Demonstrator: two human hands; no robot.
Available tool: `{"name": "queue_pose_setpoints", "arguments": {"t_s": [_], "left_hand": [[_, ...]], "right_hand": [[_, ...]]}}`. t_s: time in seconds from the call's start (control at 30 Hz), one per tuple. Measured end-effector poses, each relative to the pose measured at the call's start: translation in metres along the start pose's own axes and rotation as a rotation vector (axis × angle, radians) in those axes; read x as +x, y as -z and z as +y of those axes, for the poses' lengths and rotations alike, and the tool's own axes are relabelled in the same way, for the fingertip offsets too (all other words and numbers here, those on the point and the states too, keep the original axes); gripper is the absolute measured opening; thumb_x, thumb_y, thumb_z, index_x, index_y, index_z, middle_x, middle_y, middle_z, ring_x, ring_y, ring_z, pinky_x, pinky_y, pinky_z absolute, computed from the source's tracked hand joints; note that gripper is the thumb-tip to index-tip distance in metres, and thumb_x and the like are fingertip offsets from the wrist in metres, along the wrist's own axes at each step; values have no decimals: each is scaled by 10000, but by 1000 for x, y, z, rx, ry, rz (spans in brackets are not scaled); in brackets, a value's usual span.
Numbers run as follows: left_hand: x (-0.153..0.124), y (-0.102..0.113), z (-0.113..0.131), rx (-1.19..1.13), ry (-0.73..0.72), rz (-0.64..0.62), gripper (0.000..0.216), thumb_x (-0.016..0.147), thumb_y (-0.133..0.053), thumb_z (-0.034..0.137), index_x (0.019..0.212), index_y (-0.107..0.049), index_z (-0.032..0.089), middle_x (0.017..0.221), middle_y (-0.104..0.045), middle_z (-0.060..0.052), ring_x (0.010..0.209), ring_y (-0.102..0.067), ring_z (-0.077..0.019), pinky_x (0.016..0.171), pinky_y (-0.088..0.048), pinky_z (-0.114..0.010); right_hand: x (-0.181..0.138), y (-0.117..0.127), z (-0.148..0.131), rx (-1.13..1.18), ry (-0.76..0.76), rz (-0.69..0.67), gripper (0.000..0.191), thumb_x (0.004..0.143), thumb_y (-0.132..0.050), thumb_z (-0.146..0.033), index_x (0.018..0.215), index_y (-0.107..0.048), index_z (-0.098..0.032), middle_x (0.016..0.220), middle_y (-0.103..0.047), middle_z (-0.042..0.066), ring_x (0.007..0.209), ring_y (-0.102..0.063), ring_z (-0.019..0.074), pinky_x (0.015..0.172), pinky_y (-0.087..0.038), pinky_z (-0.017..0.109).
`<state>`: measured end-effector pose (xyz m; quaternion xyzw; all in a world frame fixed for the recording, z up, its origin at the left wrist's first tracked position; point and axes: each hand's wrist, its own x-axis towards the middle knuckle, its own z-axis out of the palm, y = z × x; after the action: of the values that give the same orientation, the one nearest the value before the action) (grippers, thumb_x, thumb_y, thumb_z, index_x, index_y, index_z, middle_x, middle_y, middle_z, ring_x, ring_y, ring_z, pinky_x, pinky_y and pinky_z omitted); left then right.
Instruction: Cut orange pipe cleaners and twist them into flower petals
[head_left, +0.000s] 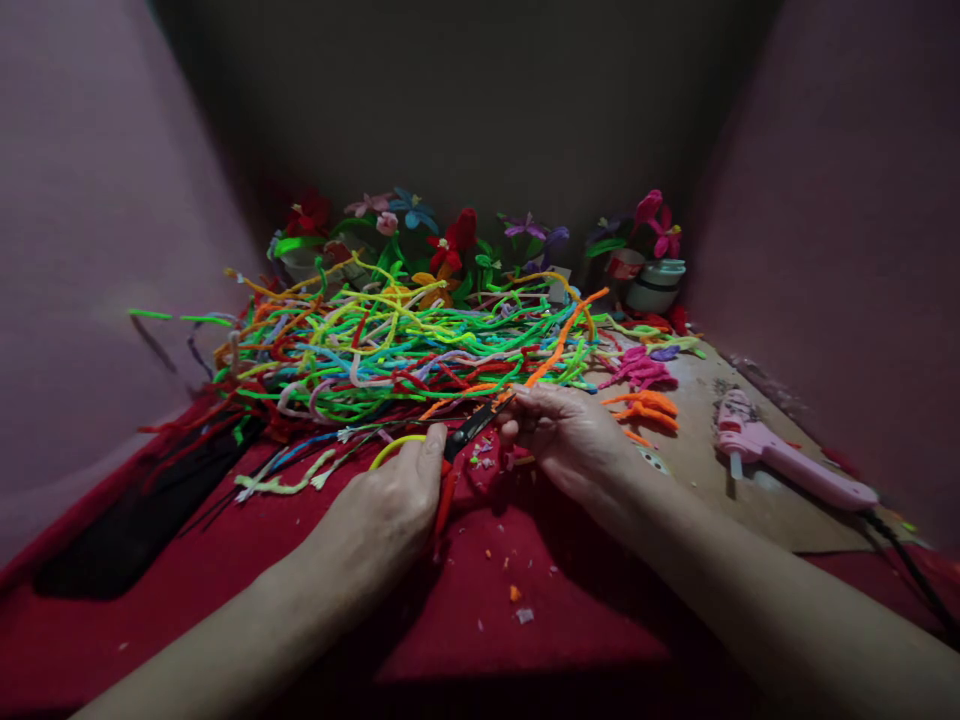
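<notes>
My left hand (401,500) is closed around the handles of a pair of scissors (471,432) with dark blades and red and yellow grips. The blades point up and to the right, their tips reaching the fingers of my right hand (562,430). Between the fingertips of that hand an orange pipe cleaner (562,345) is pinched, its long end rising away to the upper right. Exactly where the blades meet the stem is hard to make out. Just beyond both hands lies a big heap of coloured pipe cleaners (405,345).
Pipe-cleaner flowers (454,245) in pots line the back. At right, a pink glue gun (787,460) with a black cord rests on a brown board (690,480), near orange (649,408) and pink (645,368) bent pieces. Scraps (515,594) dot the red cloth (450,640); a black item (150,510) lies left.
</notes>
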<state>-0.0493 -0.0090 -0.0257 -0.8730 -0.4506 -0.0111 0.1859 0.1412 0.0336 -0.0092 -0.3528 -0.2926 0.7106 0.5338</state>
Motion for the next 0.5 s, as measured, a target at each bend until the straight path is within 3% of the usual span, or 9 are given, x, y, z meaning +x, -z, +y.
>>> {"name": "queue_pose_setpoints", "arguments": {"t_s": [0.13,0.5], "left_hand": [[-1,-2,2,5,-22,-7,482,735,-330,-36,1198,-460,-23,900,-638,-175,727,-656,-194,618,-562,-268],[-2,-1,-5,-132,51,147,451,812,-298,37,1255,-380,26,1026,-625,-169,888,-641,-196,751,-546,-297]], "right_hand": [[-1,-1,0,-4,33,15,86,643,-624,-158,567,-593,-134,541,-612,14,479,-556,107,482,-443,224],[-1,-1,-3,-42,109,-51,122,665,-638,-186,576,-583,-123,574,-658,51,521,-638,162,573,-528,292]]}}
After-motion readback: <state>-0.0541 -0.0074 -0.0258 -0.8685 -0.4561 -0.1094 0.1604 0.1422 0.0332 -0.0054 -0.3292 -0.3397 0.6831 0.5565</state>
